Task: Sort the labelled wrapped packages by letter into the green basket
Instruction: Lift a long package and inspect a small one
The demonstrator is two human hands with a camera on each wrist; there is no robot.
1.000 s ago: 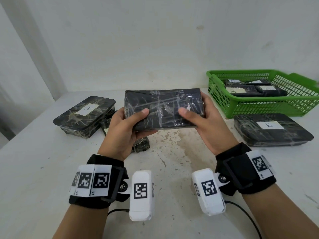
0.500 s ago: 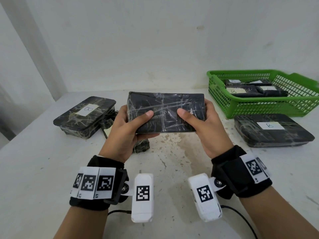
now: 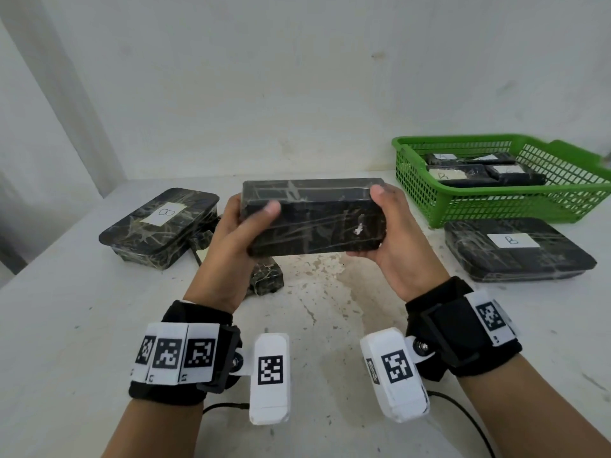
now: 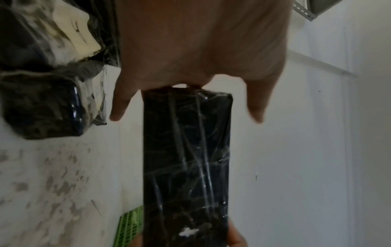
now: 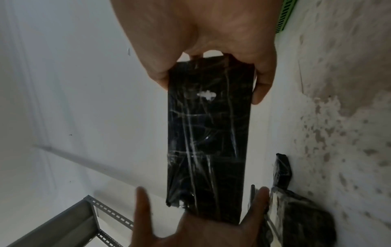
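A long black package wrapped in clear film (image 3: pixel 314 221) (image 4: pixel 186 160) (image 5: pixel 208 133) is held in the air above the table's middle, no label showing on the faces toward me. My left hand (image 3: pixel 238 233) grips its left end, thumb across the near face. My right hand (image 3: pixel 388 233) grips its right end, thumb over the top edge. The green basket (image 3: pixel 463 206) stands at the back right with several wrapped packages (image 3: pixel 463 175) inside, one labelled B.
A wrapped package labelled B (image 3: pixel 162 223) lies at the left, another labelled B (image 3: pixel 515 249) at the right in front of the basket. A small wrapped lump (image 3: pixel 267 280) sits under my left hand. The white table (image 3: pixel 82 325) meets a wall behind.
Both hands have turned the package, its top edge tipping toward me, so a narrower face now shows. My right thumb has shifted from the near face to the top edge.
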